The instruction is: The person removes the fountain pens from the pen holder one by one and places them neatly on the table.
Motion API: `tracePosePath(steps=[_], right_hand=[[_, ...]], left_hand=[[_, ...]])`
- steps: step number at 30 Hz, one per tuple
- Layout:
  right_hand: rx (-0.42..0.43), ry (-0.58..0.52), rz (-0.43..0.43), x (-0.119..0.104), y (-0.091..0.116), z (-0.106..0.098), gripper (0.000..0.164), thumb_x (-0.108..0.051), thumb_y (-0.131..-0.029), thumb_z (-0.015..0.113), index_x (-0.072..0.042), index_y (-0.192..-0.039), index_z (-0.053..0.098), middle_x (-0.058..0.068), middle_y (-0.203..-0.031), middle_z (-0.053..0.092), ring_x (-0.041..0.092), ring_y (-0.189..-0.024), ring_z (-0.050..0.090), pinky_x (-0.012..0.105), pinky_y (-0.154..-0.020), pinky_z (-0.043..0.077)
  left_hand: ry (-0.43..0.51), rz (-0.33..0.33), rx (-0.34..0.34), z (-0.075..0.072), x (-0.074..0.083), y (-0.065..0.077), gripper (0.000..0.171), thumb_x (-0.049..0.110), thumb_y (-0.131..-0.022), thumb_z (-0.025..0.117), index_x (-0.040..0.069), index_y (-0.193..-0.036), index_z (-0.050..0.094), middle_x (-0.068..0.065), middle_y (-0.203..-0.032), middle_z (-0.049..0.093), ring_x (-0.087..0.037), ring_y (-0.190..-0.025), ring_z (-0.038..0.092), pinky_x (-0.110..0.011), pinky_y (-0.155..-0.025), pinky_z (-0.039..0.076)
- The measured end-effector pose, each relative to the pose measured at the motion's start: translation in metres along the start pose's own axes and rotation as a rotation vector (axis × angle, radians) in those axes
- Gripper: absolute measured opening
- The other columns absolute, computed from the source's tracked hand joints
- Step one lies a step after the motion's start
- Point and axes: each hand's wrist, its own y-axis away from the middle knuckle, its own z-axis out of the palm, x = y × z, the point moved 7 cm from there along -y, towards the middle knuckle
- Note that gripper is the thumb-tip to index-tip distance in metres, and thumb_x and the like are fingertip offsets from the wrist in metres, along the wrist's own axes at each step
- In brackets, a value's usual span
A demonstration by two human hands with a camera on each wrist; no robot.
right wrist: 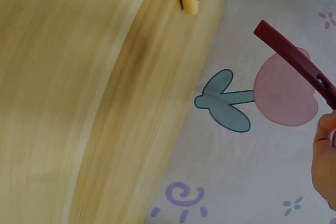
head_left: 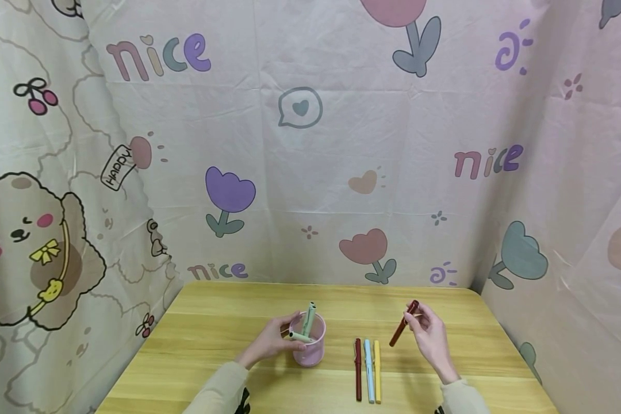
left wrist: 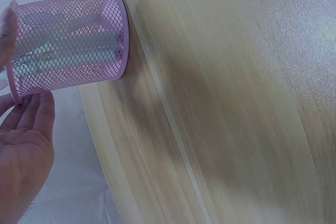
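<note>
My left hand grips a pink mesh pen holder near its rim, thumb on the near side and fingers on the far side. Light green pens stick out of the holder at different angles; in the left wrist view their barrels show through the mesh. To the right, my right hand pinches a dark red pen above the table, tilted with its lower end toward the left. The right wrist view shows this pen's barrel with part of the hand at the edge.
Between the hands, a second dark red pen, a light blue pen and a yellow pen lie side by side on the wooden table. A printed cloth hangs behind and at both sides of the table.
</note>
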Motion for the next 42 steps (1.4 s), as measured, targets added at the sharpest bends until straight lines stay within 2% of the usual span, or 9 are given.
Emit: tracePosePath(steps=[4, 7, 13, 19, 25, 33, 38, 42], right_hand=[[0.003, 0.043, -0.029, 0.003, 0.000, -0.003, 0.025, 0.001, -0.096, 0.063, 0.011, -0.118, 0.061, 0.020, -0.098, 0.066, -0.005, -0.074, 0.062, 0.013, -0.067, 0.059], [-0.011, 0.067, -0.048, 0.005, 0.000, -0.004, 0.024, 0.000, -0.097, 0.062, 0.010, -0.119, 0.059, 0.020, -0.100, 0.066, -0.004, -0.074, 0.063, 0.014, -0.067, 0.059], [-0.048, 0.093, -0.051, 0.009, 0.002, -0.006, 0.020, -0.001, -0.097, 0.062, 0.009, -0.114, 0.058, 0.021, -0.095, 0.067, -0.001, -0.069, 0.065, 0.018, -0.064, 0.058], [-0.087, 0.127, -0.036, 0.014, 0.004, -0.003, 0.020, -0.007, -0.097, 0.065, 0.005, -0.111, 0.059, 0.017, -0.094, 0.070, 0.000, -0.067, 0.064, 0.017, -0.057, 0.053], [-0.153, 0.127, 0.040, 0.023, 0.007, 0.006, 0.023, -0.010, -0.097, 0.066, 0.004, -0.113, 0.057, 0.015, -0.086, 0.069, 0.002, -0.054, 0.057, 0.019, -0.046, 0.047], [-0.243, 0.147, 0.159, 0.037, 0.012, 0.015, 0.031, -0.007, -0.092, 0.071, 0.003, -0.116, 0.055, 0.011, -0.084, 0.065, 0.010, -0.047, 0.055, 0.020, -0.043, 0.049], [-0.274, 0.162, 0.174, 0.042, 0.015, 0.019, 0.034, -0.002, -0.090, 0.071, 0.003, -0.119, 0.053, 0.009, -0.082, 0.063, 0.013, -0.046, 0.053, 0.018, -0.040, 0.046], [-0.292, 0.170, 0.175, 0.047, 0.018, 0.022, 0.038, -0.001, -0.089, 0.071, 0.003, -0.122, 0.051, 0.008, -0.081, 0.062, 0.015, -0.045, 0.053, 0.022, -0.037, 0.046]], left_hand=[[-0.002, 0.003, -0.001, 0.000, 0.000, 0.000, 0.091, 0.018, -0.081, 0.084, -0.015, -0.148, 0.033, -0.036, -0.149, 0.044, -0.052, -0.133, 0.050, -0.057, -0.112, 0.046], [-0.003, 0.003, -0.002, 0.000, 0.000, 0.000, 0.090, 0.016, -0.081, 0.084, -0.015, -0.148, 0.033, -0.037, -0.149, 0.043, -0.053, -0.133, 0.050, -0.057, -0.111, 0.047], [-0.004, 0.000, -0.001, 0.001, 0.001, 0.000, 0.090, 0.014, -0.081, 0.083, -0.015, -0.148, 0.032, -0.037, -0.149, 0.043, -0.053, -0.133, 0.050, -0.057, -0.112, 0.046], [0.001, 0.003, -0.001, 0.001, 0.002, 0.000, 0.088, 0.014, -0.082, 0.083, -0.014, -0.148, 0.033, -0.036, -0.149, 0.043, -0.053, -0.133, 0.050, -0.057, -0.112, 0.046], [-0.004, 0.007, -0.001, 0.000, 0.003, 0.001, 0.091, 0.018, -0.081, 0.084, -0.015, -0.148, 0.033, -0.036, -0.149, 0.043, -0.053, -0.133, 0.049, -0.057, -0.111, 0.047], [0.021, 0.005, -0.008, 0.000, 0.002, 0.000, 0.092, 0.018, -0.081, 0.084, -0.015, -0.148, 0.032, -0.036, -0.150, 0.042, -0.053, -0.135, 0.048, -0.056, -0.113, 0.045], [0.014, 0.005, -0.005, 0.000, 0.003, 0.001, 0.091, 0.018, -0.081, 0.084, -0.014, -0.148, 0.032, -0.035, -0.150, 0.042, -0.053, -0.135, 0.048, -0.056, -0.113, 0.046], [0.002, 0.002, -0.003, 0.000, 0.004, 0.002, 0.092, 0.018, -0.081, 0.084, -0.015, -0.148, 0.032, -0.036, -0.150, 0.042, -0.053, -0.134, 0.048, -0.056, -0.112, 0.046]])
